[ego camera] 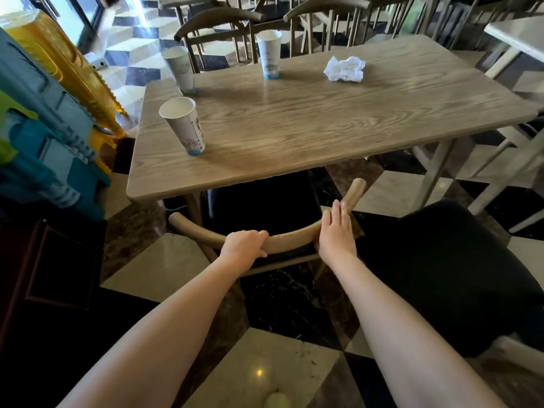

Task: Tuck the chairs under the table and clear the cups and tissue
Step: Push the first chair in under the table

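A wooden table [323,119] carries three white paper cups: one near the front left [184,129], one at the left edge [180,69], one at the back [269,53]. A crumpled white tissue [345,69] lies at the back right. A chair with a curved wooden backrest [290,238] and black seat stands at the table's near side, its seat partly under the top. My left hand [244,245] grips the backrest. My right hand [335,231] lies flat along the backrest's right part, fingers extended.
A second chair with a black seat [447,266] stands pulled out at the right. Two chairs [220,28] stand at the table's far side. Stacked blue and yellow plastic items [50,113] crowd the left. Another white table [518,36] stands far right.
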`<state>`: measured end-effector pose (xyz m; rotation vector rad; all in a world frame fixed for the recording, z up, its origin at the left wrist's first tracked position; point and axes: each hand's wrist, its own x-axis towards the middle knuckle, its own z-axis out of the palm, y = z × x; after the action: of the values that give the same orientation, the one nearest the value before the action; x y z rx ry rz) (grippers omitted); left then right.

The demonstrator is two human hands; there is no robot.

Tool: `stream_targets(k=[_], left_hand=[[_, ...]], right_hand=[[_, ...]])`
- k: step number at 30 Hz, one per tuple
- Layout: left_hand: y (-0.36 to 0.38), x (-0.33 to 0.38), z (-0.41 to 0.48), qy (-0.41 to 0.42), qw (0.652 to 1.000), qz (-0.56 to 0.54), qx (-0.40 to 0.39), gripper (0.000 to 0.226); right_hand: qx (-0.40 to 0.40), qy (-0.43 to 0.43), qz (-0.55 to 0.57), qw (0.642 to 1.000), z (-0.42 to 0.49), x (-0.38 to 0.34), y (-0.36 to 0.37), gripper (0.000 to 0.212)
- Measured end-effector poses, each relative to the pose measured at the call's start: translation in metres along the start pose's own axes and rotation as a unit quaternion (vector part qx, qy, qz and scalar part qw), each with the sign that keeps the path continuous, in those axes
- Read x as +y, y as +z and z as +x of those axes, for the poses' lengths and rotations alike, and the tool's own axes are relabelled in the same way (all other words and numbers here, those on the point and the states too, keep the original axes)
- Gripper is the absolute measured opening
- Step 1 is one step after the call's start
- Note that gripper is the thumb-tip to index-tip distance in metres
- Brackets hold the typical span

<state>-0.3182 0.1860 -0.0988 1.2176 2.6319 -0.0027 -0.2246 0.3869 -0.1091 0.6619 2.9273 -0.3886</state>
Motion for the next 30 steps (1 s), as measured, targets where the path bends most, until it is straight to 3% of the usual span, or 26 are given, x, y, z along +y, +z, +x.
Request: stream_targets(k=[5, 11, 15, 18, 23, 27, 30], left_hand=[[0.018, 0.012, -0.012, -0.055, 0.996, -0.021, 0.07, 0.044], [0.024, 0.034, -0.04, -0.115, 0.991, -0.026, 0.059, 0.071], [0.003, 0.039, -0.051, -0.123, 0.991, -0.042, -0.044, 0.079], [-0.041, 0.041, -0.04, -0.118, 0.979, -0.034, -0.164, 0.068], [-0.118, 0.075, -0.018, -0.027, 0.95, 0.034, -0.311, 0.057], [-0.159, 0.118, -0.009, 0.016, 0.944, 0.031, -0.328, 0.05], [-0.179, 0.158, -0.005, 0.04, 0.94, 0.015, -0.338, 0.051]], right_hand=[[0.0, 0.038, 0.08, 0.996, -0.033, -0.021, 0.01, 0.096], [-0.073, -0.013, 0.077, 0.994, -0.057, -0.001, -0.005, 0.09], [-0.181, -0.043, 0.038, 0.982, -0.073, 0.018, -0.029, 0.082], [-0.218, -0.056, 0.002, 0.974, -0.084, 0.029, -0.057, 0.08], [-0.276, -0.035, -0.029, 0.96, -0.099, 0.046, -0.117, 0.081], [-0.34, -0.006, -0.015, 0.94, -0.115, 0.06, -0.165, 0.08], [-0.345, 0.016, 0.001, 0.939, -0.134, 0.083, -0.192, 0.072]])
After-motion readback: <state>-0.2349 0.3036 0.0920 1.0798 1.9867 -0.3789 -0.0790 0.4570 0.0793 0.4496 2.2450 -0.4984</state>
